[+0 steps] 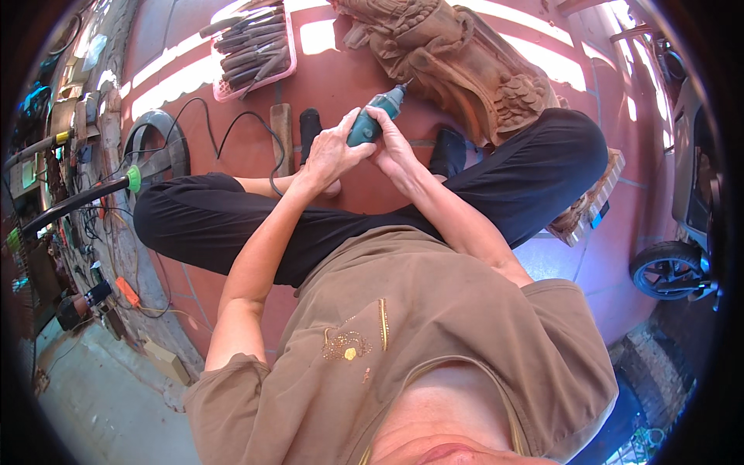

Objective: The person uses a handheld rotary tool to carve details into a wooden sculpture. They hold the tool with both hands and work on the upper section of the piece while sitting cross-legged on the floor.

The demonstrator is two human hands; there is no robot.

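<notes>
A green rotary tool (375,122) sits between my two hands, its thin bit pointing up and to the right. My left hand (333,155) is closed round the tool's left side and rear. From the other side, my right hand (394,150) grips it, with the fingers near its front. Just beyond the bit lies a large carved brown wooden sculpture (457,66), tilted across the floor against my right leg. The bit's tip is close to the carving's lower left edge; whether it touches, I cannot tell.
A pink basket (291,58) full of chisel-like tools stands at the far left. Nearer are a wooden block (281,139), a grey round base (174,147) and a looping black cord (225,128). A wheeled vehicle's tyre (666,270) stands right; a wooden piece (597,198) lies by my right knee.
</notes>
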